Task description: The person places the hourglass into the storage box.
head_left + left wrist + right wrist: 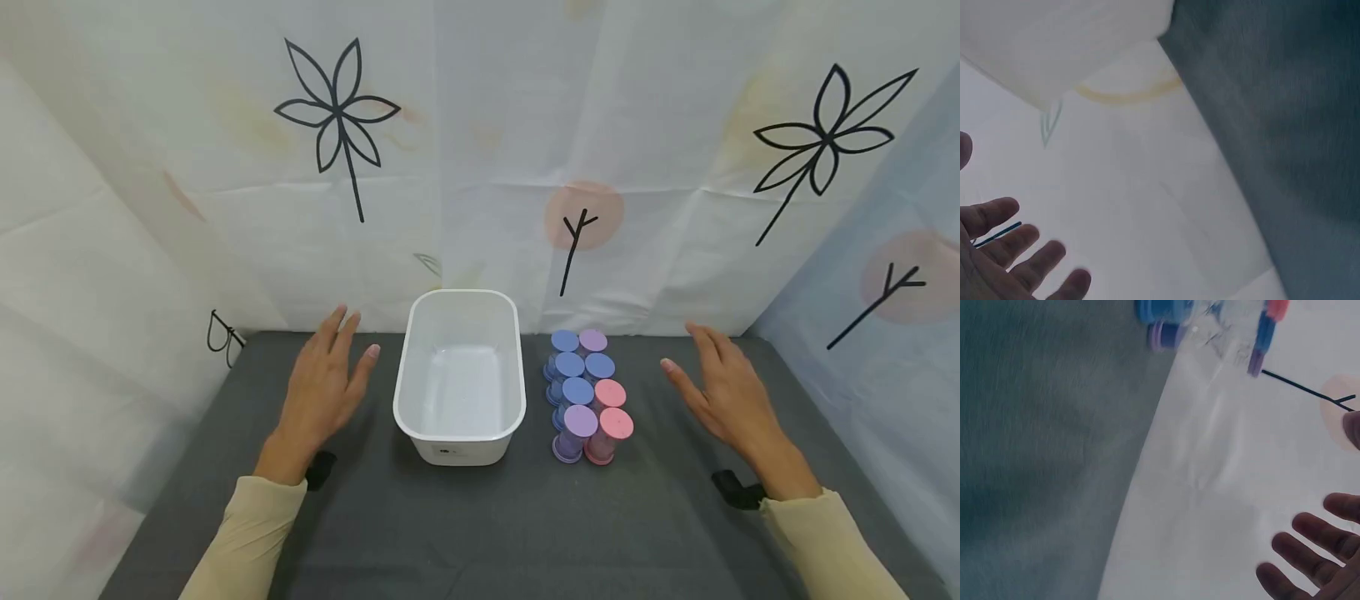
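Observation:
In the head view my left hand [321, 383] hovers to the left of a white plastic tub [459, 450], fingers extended and holding nothing. The tub stands upright, and its inside shows bare. Right of the tub, several clear containers with blue, purple and pink lids stand in two columns, among them a pink-lidded container [615, 427] and a purple-lidded container [579, 423] at the front. Apart from them, further right, my right hand [723, 392] is spread with nothing in it. The right wrist view shows its fingers [1310, 540] straight; in the left wrist view the left fingers [1038, 259] are straight too.
Everything stands on a dark grey table [465, 533]. A white cloth [487, 125] with printed plants hangs behind the table and along both sides. A dark strap [738, 490] sits at the right wrist, and another dark strap [321, 471] at the left.

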Demonstrator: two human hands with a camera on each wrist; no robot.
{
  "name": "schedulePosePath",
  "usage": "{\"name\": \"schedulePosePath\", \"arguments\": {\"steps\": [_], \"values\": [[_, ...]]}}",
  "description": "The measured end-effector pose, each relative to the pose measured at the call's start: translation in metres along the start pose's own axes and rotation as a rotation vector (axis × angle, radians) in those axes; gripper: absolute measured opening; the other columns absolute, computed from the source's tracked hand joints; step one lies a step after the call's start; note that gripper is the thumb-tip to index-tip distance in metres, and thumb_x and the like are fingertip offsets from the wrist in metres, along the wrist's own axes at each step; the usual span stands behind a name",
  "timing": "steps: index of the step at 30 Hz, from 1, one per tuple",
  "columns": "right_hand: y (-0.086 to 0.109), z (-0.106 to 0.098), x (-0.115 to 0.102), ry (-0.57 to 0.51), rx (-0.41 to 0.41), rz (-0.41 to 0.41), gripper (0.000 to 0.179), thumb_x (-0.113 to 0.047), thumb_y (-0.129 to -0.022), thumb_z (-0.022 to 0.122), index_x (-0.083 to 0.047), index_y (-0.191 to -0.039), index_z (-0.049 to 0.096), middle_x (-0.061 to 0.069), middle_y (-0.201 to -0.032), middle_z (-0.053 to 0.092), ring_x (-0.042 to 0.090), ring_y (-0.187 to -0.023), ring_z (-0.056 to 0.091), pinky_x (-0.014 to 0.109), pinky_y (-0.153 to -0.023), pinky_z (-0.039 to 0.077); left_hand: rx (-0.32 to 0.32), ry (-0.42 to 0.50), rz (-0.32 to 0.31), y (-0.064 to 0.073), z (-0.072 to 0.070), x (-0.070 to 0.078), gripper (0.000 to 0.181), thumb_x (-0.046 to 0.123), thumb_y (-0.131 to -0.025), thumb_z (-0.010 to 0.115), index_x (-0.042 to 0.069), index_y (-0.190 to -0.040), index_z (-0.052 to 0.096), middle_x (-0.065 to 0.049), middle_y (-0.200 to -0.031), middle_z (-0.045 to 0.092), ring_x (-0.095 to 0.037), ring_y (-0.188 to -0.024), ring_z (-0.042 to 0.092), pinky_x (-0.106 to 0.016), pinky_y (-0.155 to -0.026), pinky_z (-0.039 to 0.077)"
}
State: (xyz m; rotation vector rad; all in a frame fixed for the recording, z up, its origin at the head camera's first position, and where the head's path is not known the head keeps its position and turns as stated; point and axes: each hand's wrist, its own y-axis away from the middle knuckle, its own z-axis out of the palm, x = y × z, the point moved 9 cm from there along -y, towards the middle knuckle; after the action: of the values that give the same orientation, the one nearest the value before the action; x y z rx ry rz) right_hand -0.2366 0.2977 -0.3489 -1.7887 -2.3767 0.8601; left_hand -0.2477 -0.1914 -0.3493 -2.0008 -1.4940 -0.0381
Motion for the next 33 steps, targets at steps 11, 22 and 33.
{"name": "schedulePosePath", "arguments": {"steps": [11, 22, 33], "values": [[0.022, 0.01, -0.019, -0.311, -0.006, 0.101, 0.048, -0.021, -0.099, 0.068, 0.001, -0.14, 0.055, 0.016, -0.117, 0.066, 0.032, -0.105, 0.063, 0.006, -0.087, 0.039, -0.208, 0.562, -0.152, 0.028, 0.053, 0.007, 0.077, 0.037, -0.104, 0.056, 0.015, -0.164, 0.013, -0.016, -0.163, 0.027, -0.04, -0.143, 0.036, -0.063, -0.108, 0.035], [0.05, 0.025, -0.041, -0.455, -0.06, 0.133, 0.034, -0.015, -0.091, 0.078, -0.008, -0.122, 0.068, 0.007, -0.11, 0.07, 0.006, -0.098, 0.065, 0.01, -0.084, 0.048, -0.253, 0.718, -0.114, 0.036, 0.072, 0.032, 0.11, 0.033, -0.087, 0.08, 0.03, -0.164, 0.001, -0.006, -0.16, 0.031, -0.031, -0.124, 0.053, -0.051, -0.095, 0.049], [0.057, 0.044, -0.05, -0.509, -0.019, 0.123, 0.045, -0.01, -0.074, 0.092, -0.006, -0.114, 0.07, 0.002, -0.104, 0.069, 0.005, -0.089, 0.065, 0.02, -0.079, 0.055, -0.22, 0.758, -0.022, 0.03, 0.063, 0.052, 0.126, 0.032, -0.072, 0.094, 0.027, -0.164, 0.008, -0.002, -0.148, 0.044, -0.027, -0.111, 0.059, -0.046, -0.084, 0.055]]}}
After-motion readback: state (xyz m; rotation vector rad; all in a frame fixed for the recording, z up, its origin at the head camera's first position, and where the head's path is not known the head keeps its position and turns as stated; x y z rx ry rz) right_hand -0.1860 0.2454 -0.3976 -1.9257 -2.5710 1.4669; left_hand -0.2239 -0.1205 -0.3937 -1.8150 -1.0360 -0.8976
